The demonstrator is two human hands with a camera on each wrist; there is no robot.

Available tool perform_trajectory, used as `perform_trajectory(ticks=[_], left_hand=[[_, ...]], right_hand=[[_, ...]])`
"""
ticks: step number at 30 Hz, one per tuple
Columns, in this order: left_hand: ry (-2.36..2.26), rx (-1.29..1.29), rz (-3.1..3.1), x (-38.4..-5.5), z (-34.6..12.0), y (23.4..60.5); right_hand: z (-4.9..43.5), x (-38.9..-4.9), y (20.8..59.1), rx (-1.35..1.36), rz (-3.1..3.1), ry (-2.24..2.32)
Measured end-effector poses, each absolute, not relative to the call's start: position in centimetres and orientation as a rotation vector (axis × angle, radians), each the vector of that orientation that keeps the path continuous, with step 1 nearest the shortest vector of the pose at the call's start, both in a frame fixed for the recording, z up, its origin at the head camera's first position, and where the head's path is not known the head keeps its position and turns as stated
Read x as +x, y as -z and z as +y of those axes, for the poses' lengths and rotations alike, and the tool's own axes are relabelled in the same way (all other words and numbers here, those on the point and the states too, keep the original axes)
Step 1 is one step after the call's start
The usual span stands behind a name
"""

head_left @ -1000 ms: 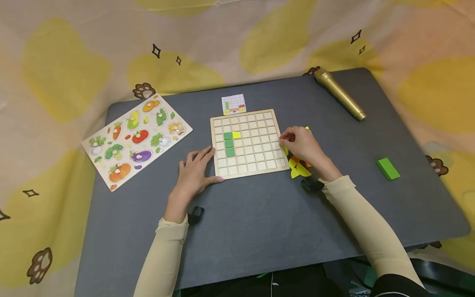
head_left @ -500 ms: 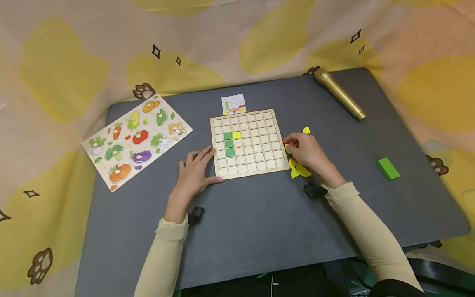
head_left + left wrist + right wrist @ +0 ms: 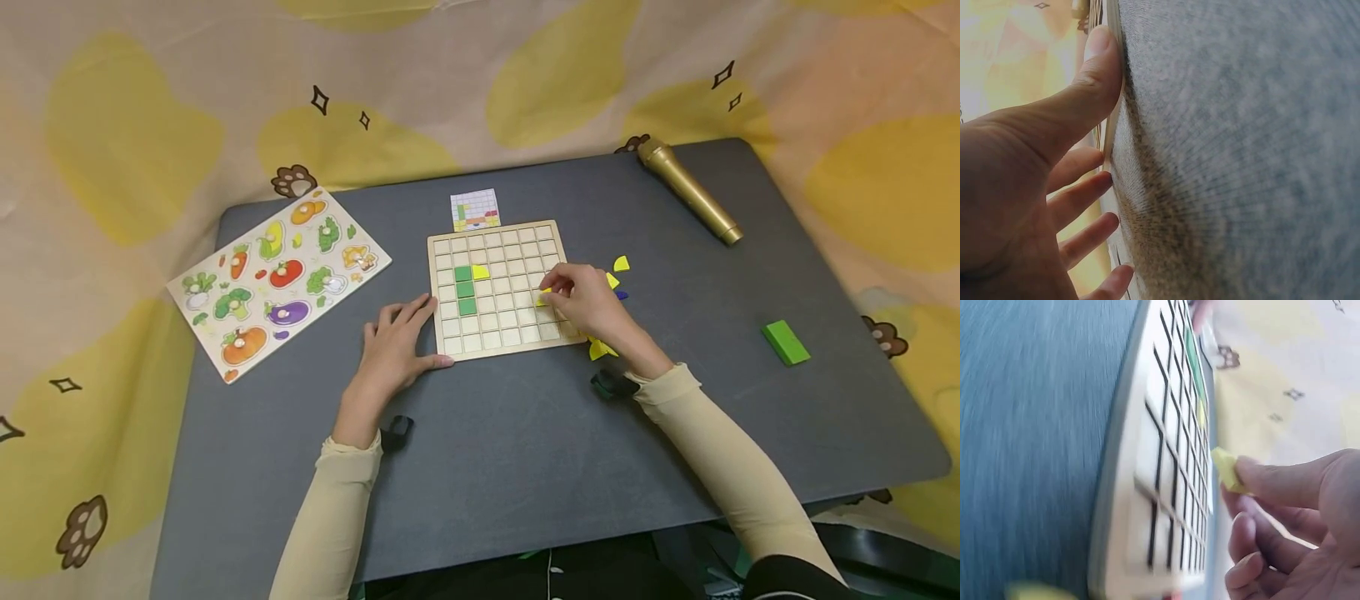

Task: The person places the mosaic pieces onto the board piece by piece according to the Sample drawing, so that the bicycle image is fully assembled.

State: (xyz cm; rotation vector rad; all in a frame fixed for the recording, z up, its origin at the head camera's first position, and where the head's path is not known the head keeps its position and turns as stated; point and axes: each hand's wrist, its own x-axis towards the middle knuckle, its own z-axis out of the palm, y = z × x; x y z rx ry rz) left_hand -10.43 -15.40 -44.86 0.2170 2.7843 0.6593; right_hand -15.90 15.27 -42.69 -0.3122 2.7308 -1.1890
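Observation:
A wooden grid board (image 3: 491, 340) lies in the middle of the table in the head view. Several green tiles (image 3: 465, 289) form a column on its left side, with a yellow tile (image 3: 480, 272) beside the top one. My left hand (image 3: 393, 342) touches the board's lower left edge and corner with spread fingers. Over the board's right part, my right hand (image 3: 588, 304) pinches a small yellow piece (image 3: 1227, 470) between thumb and fingertips; in the right wrist view it is held above the grid. Loose yellow pieces (image 3: 622, 263) and a blue piece (image 3: 621, 295) lie right of the board, partly hidden by the hand.
A small pattern card (image 3: 475, 208) touches the board's far edge. At the left lies a vegetable puzzle board (image 3: 258, 292). A gold microphone (image 3: 690, 192) is at the back right, and a green block (image 3: 785, 342) sits on the right of the grey table (image 3: 510, 467).
My right hand reached among the loose pieces, took a yellow piece and moved left over the board with it. The left hand has stayed at the board's corner.

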Motion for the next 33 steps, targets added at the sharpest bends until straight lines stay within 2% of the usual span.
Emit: perform_trajectory(ticks=[19, 33], left_hand=[[-0.647, 0.222, 2.785, -10.5, -15.6, 44.9], [-0.642, 0.23, 2.782, -10.5, -15.5, 44.7]], right_hand=[[4.7, -16.3, 44.5, -0.642, 2.515, 1.143], [3.7, -15.9, 45.0, -0.66, 2.672, 0.969]])
